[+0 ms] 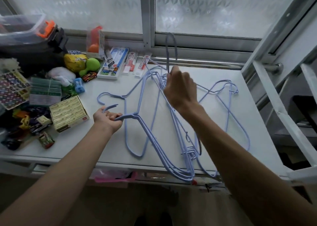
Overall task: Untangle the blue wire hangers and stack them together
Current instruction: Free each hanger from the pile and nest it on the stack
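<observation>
Both your arms reach out over the white table [111, 145]. Your left hand [107, 119], left of centre, sits low, its fingers [110, 115] curled round the hook end of several blue wire hangers [135, 114]. Your right hand [181, 90] is lifted at centre, back toward you, and seems to pinch the neck of one hanger whose hook [167, 57] stands upright. The rest lie tangled from centre to right, some overhanging the near edge.
</observation>
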A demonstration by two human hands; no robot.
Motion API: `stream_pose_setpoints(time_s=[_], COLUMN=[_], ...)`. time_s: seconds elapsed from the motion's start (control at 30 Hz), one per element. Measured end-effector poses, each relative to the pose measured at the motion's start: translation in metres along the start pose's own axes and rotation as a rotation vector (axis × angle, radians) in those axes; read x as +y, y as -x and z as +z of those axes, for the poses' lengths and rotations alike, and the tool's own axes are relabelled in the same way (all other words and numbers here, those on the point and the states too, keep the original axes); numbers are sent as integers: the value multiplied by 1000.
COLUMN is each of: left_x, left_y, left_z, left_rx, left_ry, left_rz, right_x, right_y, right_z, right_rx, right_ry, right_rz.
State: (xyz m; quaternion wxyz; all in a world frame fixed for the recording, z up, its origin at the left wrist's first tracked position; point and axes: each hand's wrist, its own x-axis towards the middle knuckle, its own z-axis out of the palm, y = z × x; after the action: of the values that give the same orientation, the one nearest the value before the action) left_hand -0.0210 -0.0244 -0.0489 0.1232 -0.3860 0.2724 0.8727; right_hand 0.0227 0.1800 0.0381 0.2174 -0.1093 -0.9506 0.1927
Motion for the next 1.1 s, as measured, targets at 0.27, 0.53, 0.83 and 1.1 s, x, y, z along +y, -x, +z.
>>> stream_pose_setpoints(time_s=[0.27,0.53,0.83,1.1], left_x=[2,5,3,5], left_y=[1,-1,0,-3], left_z=[0,-6,-4,-5], left_rx=[-34,-25,0,-9], left_ry=[26,22,16,4], left_rz=[-17,-35,-51,-63], right_x=[-46,-9,50,82], right_y=[16,-44,-75,-83], right_z=[21,-30,-45,-41], right_rx=[-41,-27,210,-485], right_ry=[7,87,-80,-249], right_rz=[-200,-52,223,239])
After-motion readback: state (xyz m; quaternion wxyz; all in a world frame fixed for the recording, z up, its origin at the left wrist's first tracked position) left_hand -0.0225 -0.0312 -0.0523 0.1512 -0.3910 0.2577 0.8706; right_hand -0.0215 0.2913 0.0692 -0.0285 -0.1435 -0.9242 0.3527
